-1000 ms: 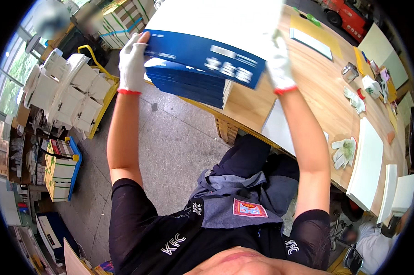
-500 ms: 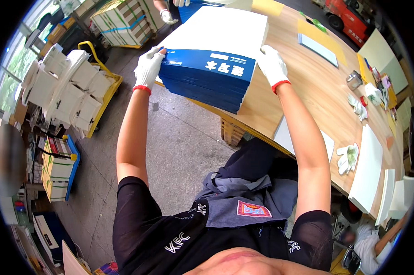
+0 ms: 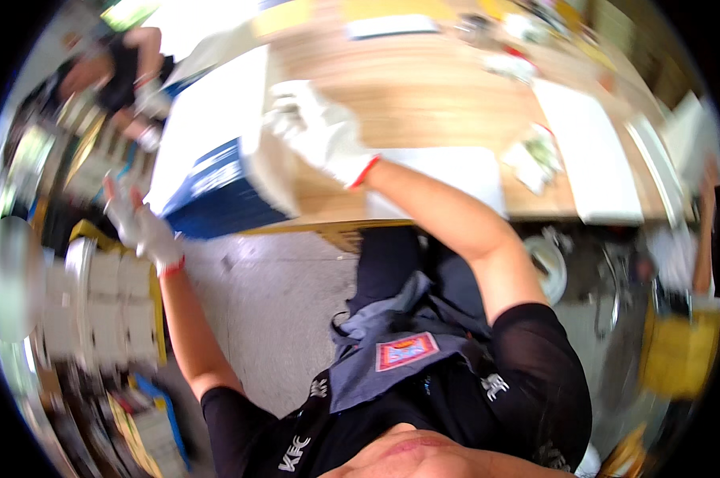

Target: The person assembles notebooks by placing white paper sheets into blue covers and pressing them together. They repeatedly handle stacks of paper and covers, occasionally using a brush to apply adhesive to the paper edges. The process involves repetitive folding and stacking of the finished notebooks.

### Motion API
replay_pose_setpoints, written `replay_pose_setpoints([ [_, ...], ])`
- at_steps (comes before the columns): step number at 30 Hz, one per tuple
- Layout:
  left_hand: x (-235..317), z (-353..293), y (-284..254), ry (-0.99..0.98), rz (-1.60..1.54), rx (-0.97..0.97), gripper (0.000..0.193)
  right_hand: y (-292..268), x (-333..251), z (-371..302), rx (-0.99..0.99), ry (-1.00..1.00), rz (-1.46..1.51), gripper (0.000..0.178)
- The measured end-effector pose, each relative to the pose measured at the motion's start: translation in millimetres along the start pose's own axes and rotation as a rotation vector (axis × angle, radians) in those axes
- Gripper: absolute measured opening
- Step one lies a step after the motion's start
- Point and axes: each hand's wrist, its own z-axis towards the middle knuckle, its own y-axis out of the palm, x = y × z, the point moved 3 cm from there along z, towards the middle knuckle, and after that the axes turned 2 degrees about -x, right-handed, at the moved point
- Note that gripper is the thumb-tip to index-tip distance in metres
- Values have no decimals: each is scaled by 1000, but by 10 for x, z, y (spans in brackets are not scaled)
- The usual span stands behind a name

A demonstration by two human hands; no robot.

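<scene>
A thick stack of pads (image 3: pixel 209 103) with white sheets on top and blue covers folded down its near side sits at the table's left front edge. My left hand (image 3: pixel 143 227), in a white glove with red cuff and bare fingertips, is just left of the stack's near corner, fingers spread and holding nothing. My right hand (image 3: pixel 320 135), gloved likewise, is beside the stack's right side, its fingers loosely bent and apart with nothing seen in them. Whether its fingertips touch the stack is blurred.
On the wooden table (image 3: pixel 416 95) lie white boards (image 3: pixel 591 151), a white sheet (image 3: pixel 448 175) and spare gloves (image 3: pixel 533 159). A co-worker (image 3: pixel 129 72) bends at the far left. Stacked paper (image 3: pixel 113 303) stands on the left floor, and a white bucket (image 3: pixel 547 267) is under the table.
The view has swung right, so the table and stack appear turned and farther left. My left hand has come off the stack's corner and spread. My right hand remains by its right side.
</scene>
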Motion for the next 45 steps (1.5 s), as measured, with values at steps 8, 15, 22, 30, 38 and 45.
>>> replay_pose_setpoints([
  [8,2869,-2010,1521,-956,-1844,-1043,51,-1617,-526,-906,414,77,297,50],
  [15,4082,-2743,2627,-823,-1562,-1635,71,-2895,-646,-2360,670,192,-323,37],
  [22,5094,-3269,3213,-1433,-971,-1729,38,-2908,-491,-3341,676,508,-239,15],
  [30,5438,-3122,3472,-1594,-1023,-1519,28,-3247,-352,-3537,549,602,-167,18],
  [38,5277,-2742,3921,-1488,-1213,-1505,19,-4341,270,-3027,702,893,497,39],
  [45,3850,-1479,3462,-1121,-877,-1588,21,-4905,532,-2398,717,1041,654,39],
])
